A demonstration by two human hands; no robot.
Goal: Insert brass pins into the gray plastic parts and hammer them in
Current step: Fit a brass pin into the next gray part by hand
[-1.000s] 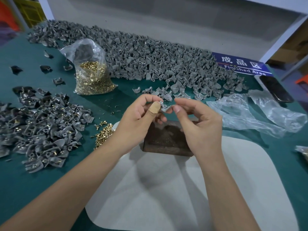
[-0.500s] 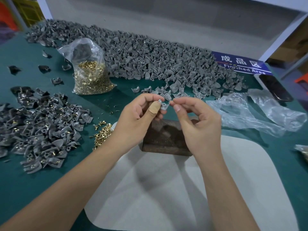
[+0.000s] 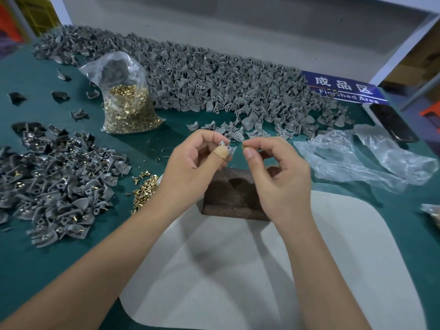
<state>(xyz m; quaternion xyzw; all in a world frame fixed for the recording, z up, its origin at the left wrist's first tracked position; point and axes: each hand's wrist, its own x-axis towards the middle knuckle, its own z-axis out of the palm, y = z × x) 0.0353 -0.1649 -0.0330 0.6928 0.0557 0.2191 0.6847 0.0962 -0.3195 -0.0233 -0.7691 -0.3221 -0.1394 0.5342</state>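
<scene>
My left hand (image 3: 190,167), with a plaster on the thumb, pinches a small gray plastic part (image 3: 229,148) above the dark brown block (image 3: 228,198). Just right of it, my right hand (image 3: 278,172) pinches a tiny brass pin (image 3: 243,145) between thumb and forefinger, a small gap from the part. Loose brass pins (image 3: 144,190) lie on the green mat left of the block. A clear bag of brass pins (image 3: 128,108) stands behind them.
A long heap of gray parts (image 3: 226,84) runs along the back. Another pile of parts with pins (image 3: 54,186) lies at left. Crumpled clear bags (image 3: 362,158) and a black phone (image 3: 390,122) sit at right, by a blue sign (image 3: 342,90). A white board (image 3: 262,270) lies in front.
My hands have drawn slightly apart: the right fingertips, which touched the part in the left hand, now hold the pin a little to its right.
</scene>
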